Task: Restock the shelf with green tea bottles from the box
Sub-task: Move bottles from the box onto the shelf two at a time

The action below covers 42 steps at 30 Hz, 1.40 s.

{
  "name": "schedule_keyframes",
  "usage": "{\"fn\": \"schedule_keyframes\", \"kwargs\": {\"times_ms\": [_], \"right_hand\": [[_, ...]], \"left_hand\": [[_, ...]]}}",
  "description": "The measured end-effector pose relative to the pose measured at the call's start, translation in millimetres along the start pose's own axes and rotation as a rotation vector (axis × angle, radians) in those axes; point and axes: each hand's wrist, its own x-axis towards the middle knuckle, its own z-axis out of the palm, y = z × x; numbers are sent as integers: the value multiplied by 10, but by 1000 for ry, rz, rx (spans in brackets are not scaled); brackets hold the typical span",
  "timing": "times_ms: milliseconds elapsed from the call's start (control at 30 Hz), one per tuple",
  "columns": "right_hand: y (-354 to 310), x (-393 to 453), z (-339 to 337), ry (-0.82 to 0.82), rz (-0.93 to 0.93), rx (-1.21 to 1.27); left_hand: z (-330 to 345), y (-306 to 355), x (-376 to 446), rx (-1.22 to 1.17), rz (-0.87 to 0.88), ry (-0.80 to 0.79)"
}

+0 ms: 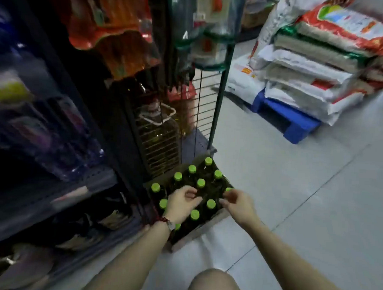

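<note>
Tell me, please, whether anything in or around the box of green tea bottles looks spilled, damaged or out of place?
Nothing stands out. The green-capped bottles stand upright in rows in the box on the floor, caps on, with no spill on the tiles around it. Both hands, left hand and right hand, are over the bottles.

Both hands (182, 202) over box (195, 235) w/ bottles (201, 183) (green caps).

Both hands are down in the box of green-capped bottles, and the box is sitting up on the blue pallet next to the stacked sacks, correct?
Not quite. The head view shows both the left hand and right hand down among the green-capped bottles, but the box sits on the tiled floor at the foot of the shelf. The blue pallet lies farther off, under the sacks.
</note>
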Motion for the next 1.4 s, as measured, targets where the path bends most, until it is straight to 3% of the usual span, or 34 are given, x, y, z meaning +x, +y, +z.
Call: {"fn": "schedule_keyframes", "kwargs": {"times_ms": [100,333,500,867,1000,1400], "right_hand": [[351,106,364,15,-6,27],[727,210,803,100,-59,58],[773,341,926,108,-107,74],[873,634,1001,39,-180,-2],[866,745,1012,54,-188,39],[870,821,1086,21,-117,123]], "left_hand": [[299,-412,71,-117,7,47],[670,-900,-46,-75,58,184],[807,-898,-120,44,112,274],[1028,-1024,164,-15,-31,307],[1066,-1046,254,-42,-6,398],[1081,-1036,383,-134,-90,364]]}}
